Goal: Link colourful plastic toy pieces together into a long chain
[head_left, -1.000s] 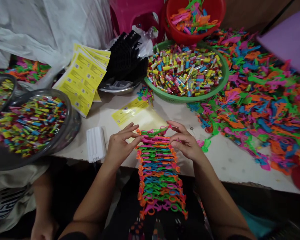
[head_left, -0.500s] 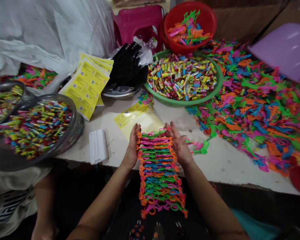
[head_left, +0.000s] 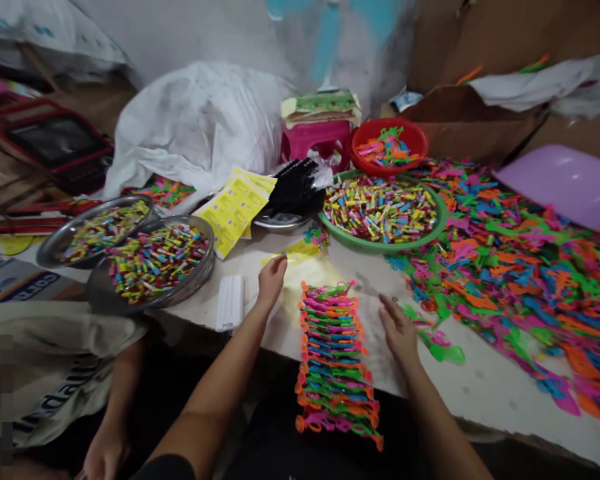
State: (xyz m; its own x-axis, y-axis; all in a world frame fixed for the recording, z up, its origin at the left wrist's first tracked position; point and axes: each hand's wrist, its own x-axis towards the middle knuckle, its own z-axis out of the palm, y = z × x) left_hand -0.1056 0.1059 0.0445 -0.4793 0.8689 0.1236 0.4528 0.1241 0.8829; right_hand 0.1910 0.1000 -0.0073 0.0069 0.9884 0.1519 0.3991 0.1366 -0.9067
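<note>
A long row of stacked plastic pieces (head_left: 333, 353) in orange, pink, green and blue runs from the table's front edge down towards my lap. My left hand (head_left: 273, 279) is raised to the left of its far end, fingers bent together, and whether it holds anything is too small to tell. To the right of the row, my right hand (head_left: 399, 327) is apart from it, with fingers spread and nothing in them. A yellow printed sheet (head_left: 300, 252) lies beyond the row. Loose green and pink pieces (head_left: 443, 347) lie just right of my right hand.
A white box-like device (head_left: 230, 303) sits left on the table (head_left: 480, 387). Behind stand a green basket (head_left: 443, 223), a red bowl (head_left: 423, 143) and yellow sheets (head_left: 233, 210). Plastic pieces (head_left: 510, 267) heap up at right. A person's arm (head_left: 123, 393) is at lower left, near grey bowls (head_left: 207, 267).
Both my hands have moved away from the sides of the row and now stand apart from it. The camera view has tilted up and shifted left, showing more of the wall and background.
</note>
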